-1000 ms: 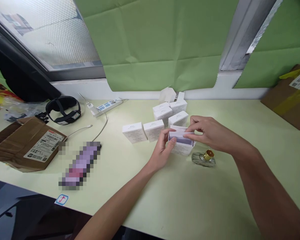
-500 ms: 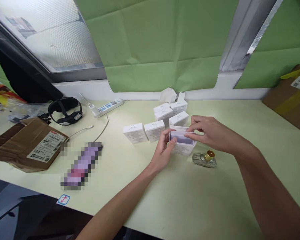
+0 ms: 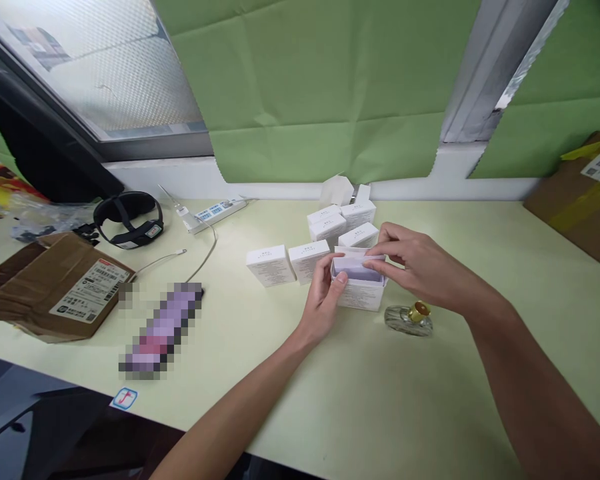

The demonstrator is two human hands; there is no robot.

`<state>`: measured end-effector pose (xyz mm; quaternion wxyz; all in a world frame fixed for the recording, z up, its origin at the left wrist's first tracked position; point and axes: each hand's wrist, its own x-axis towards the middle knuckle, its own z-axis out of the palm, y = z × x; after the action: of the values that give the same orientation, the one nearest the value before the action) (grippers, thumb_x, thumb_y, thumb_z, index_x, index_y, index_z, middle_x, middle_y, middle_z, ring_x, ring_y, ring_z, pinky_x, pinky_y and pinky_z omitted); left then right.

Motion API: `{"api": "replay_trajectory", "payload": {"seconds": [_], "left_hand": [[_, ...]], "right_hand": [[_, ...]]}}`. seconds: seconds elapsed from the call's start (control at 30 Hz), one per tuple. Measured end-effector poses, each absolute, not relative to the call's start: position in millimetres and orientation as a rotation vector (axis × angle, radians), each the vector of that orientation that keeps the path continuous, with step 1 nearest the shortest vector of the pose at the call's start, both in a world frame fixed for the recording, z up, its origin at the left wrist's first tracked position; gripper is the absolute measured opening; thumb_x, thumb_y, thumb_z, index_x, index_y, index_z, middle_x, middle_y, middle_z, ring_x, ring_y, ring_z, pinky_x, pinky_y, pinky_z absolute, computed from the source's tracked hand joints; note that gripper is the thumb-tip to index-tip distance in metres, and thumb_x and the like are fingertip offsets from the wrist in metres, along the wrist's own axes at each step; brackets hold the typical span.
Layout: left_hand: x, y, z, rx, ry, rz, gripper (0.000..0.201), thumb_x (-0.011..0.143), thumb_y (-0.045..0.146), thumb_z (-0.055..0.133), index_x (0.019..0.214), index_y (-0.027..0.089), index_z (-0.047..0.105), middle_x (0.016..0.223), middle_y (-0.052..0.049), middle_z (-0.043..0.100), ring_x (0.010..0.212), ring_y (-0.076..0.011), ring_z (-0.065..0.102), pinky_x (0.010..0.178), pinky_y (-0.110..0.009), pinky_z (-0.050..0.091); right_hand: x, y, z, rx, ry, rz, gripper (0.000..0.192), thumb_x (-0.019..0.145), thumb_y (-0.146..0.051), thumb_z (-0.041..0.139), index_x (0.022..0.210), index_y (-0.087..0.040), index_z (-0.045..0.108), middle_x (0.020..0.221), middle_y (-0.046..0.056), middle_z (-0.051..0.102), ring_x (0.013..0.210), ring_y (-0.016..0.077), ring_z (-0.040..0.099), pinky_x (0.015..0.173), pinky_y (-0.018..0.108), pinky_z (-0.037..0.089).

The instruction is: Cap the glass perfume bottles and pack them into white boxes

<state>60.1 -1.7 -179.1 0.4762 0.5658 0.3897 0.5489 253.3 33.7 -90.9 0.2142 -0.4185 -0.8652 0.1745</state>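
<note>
An open white carton (image 3: 360, 297) with small print stands on the table in front of me. My left hand (image 3: 321, 299) grips its left side, the thumb over the near edge and the fingers behind. Inside it is a lavender cardboard insert (image 3: 351, 269), standing a little above the carton's near rim. My right hand (image 3: 414, 263) pinches the insert's far right edge between thumb and fingers. Just right of the carton, a clear glass perfume bottle (image 3: 401, 323) with a gold collar lies on the table. The inside bottom of the carton is hidden.
Several closed white cartons (image 3: 271, 267) stand behind and left of my hands. A phone (image 3: 165, 327), an opened brown box (image 3: 80, 293), a black headset (image 3: 135, 230) and a power strip (image 3: 217, 213) lie leftward. Another brown box (image 3: 580, 207) sits far right.
Both hands and the carton have shifted slightly left. The lavender insert now shows higher above the carton's near rim, with my right hand pinching it. The perfume bottle has stayed put.
</note>
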Motion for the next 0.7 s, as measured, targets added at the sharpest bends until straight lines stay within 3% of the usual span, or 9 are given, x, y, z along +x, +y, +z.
{"api": "replay_trajectory", "payload": {"seconds": [0.4, 0.7], "left_hand": [[61.2, -4.0, -180.9, 1.386, 0.956, 1.393, 0.033, 0.101, 0.042, 0.046, 0.132, 0.03, 0.044, 0.131, -0.004, 0.051, 0.121, -0.0189, 0.049, 0.102, -0.033, 0.04], [62.5, -5.2, -186.0, 1.405, 1.055, 1.426, 0.035, 0.101, 0.043, 0.045, 0.133, 0.03, 0.041, 0.131, -0.003, 0.051, 0.122, -0.0182, 0.048, 0.104, -0.032, 0.038]], "right_hand": [[242.9, 32.9, -95.2, -1.2, -2.326, 0.475, 0.028, 0.1, -0.034, 0.047, 0.096, -0.02, 0.07, 0.092, 0.003, 0.051, 0.071, 0.0131, 0.054, 0.066, 0.03, 0.042], [238.7, 32.5, -92.8, -1.241, -2.277, 0.521, 0.023, 0.099, -0.034, 0.051, 0.091, -0.023, 0.07, 0.079, -0.001, 0.053, 0.064, 0.0117, 0.045, 0.058, 0.028, 0.035]]}}
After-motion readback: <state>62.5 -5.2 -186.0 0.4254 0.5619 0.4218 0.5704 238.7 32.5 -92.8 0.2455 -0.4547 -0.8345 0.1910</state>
